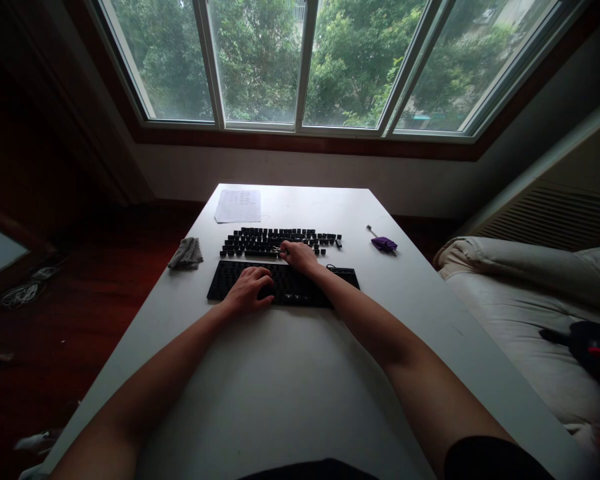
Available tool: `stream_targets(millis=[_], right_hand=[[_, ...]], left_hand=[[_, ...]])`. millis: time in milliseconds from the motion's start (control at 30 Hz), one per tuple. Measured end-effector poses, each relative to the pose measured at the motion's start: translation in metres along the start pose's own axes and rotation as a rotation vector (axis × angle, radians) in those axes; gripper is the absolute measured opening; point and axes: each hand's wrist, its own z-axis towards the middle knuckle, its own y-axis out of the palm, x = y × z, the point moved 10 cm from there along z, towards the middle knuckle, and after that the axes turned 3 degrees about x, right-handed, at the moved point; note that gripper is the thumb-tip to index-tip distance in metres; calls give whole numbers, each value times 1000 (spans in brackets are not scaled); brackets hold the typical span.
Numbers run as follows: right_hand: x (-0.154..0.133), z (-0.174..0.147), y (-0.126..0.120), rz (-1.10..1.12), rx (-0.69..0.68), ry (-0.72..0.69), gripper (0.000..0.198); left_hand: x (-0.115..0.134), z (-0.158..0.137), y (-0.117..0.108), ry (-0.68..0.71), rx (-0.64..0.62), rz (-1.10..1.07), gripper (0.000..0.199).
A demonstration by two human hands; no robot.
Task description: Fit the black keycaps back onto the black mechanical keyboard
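One left hand (250, 289), thumb apart, rests on one keyboard (225, 279); one right hand (299, 256) pinches one tool (277, 249).

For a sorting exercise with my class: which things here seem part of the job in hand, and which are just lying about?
Likely in the job:
black rectangular keyboard, under the left hand
small black square keycaps, in rows
thin metallic tool, in the right hand

Apparently lying about:
crumpled grey cloth
white printed paper
purple fabric-like bundle
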Motion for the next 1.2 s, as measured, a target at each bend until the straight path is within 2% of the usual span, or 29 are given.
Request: stream_targets(millis=[133,300,500,700,867,1067,1200], right_hand=[[-19,-11,-21,83,103,-88,32],[-42,-36,-44,302,124,-291,43],[-25,-54,-41,667,-81,-214,42],[-28,-70,-39,819,-277,-239,42],[-40,-79,-36,766,-365,-276,39],[-62,-95,-44,520,-325,-465,27],[-63,-106,-51,495,-286,-508,23]], left_hand=[[-2,0,1,5,-5,4,50],[-4,0,8,23,-33,10,53],[-3,-1,9,26,-30,-3,51],[0,0,9,16,-41,-6,50],[-2,-1,10,16,-43,-2,51],[-4,-1,10,14,-50,-3,50],[-4,-2,9,11,-47,0,49]])
